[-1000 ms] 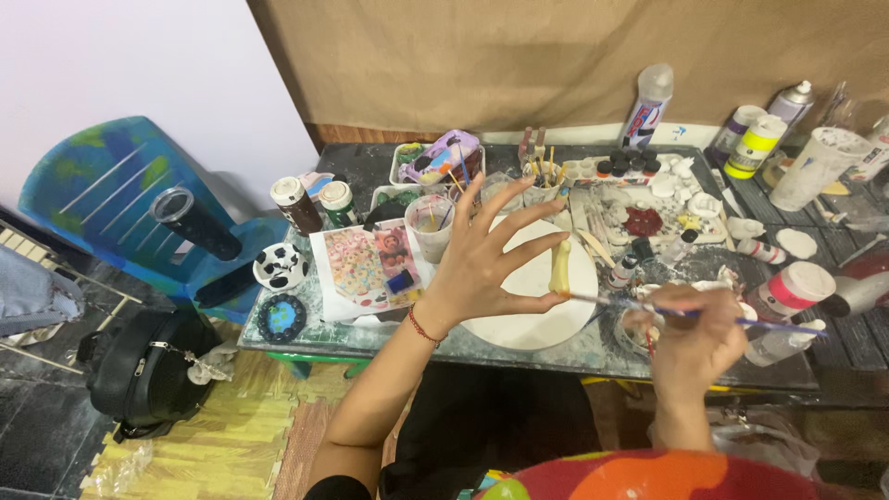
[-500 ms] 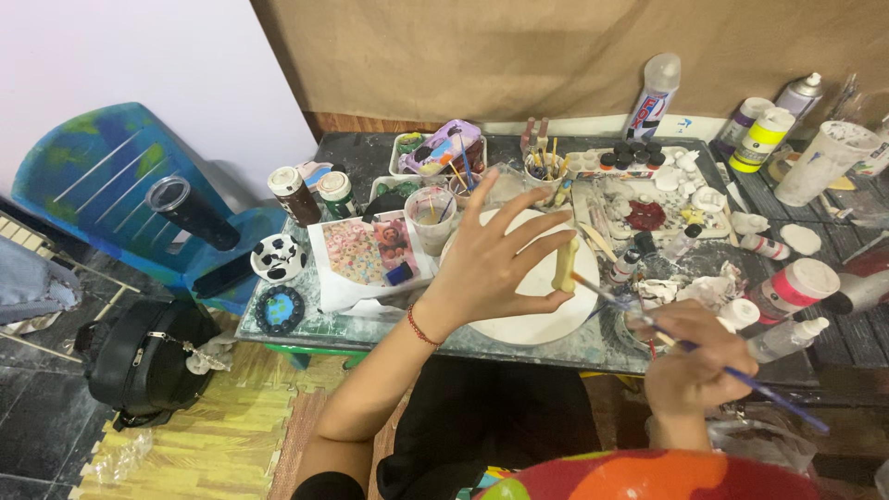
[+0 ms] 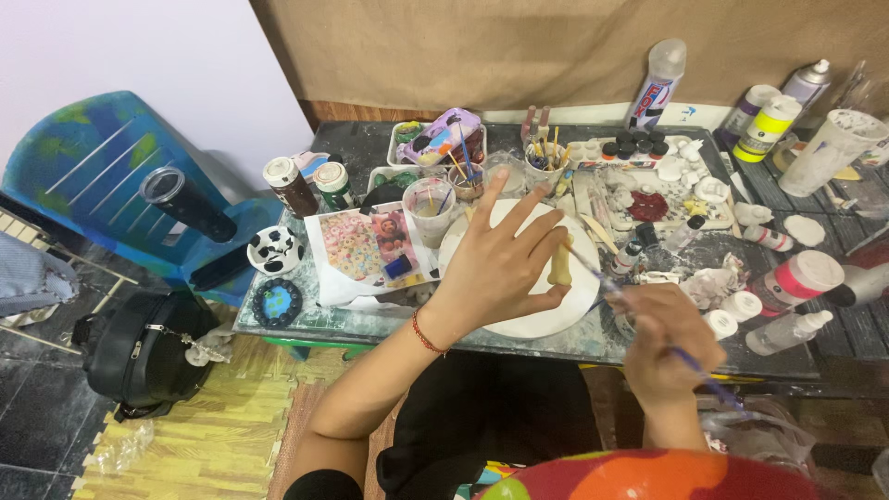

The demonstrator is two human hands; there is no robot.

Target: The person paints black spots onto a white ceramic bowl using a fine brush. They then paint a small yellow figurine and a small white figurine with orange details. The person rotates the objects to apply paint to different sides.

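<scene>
- Head view: the left hand (image 3: 500, 268), fingers spread, pinched a small pale bone-shaped clay piece (image 3: 560, 260) between thumb and fingertip above the round white plate (image 3: 546, 319) on the cluttered glass-topped desk (image 3: 306, 319).
- The right hand (image 3: 669, 344) was closed around a thin blue-handled paintbrush (image 3: 648, 319), its tip at the piece; painting seemed underway, needing a steady, light stroke.
- Packages: a tall white squeeze bottle (image 3: 659, 83) stood at the back wall, a yellow-labelled bottle (image 3: 770, 128) at the far right, and a red-banded white pot (image 3: 796, 278) near the right edge.

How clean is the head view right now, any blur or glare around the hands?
Head view: right hand and brush are smeared by motion blur; left hand and the small beige piece it pinches are sharp; lighting is soft and even, with mild sheen on the table edge.
</scene>
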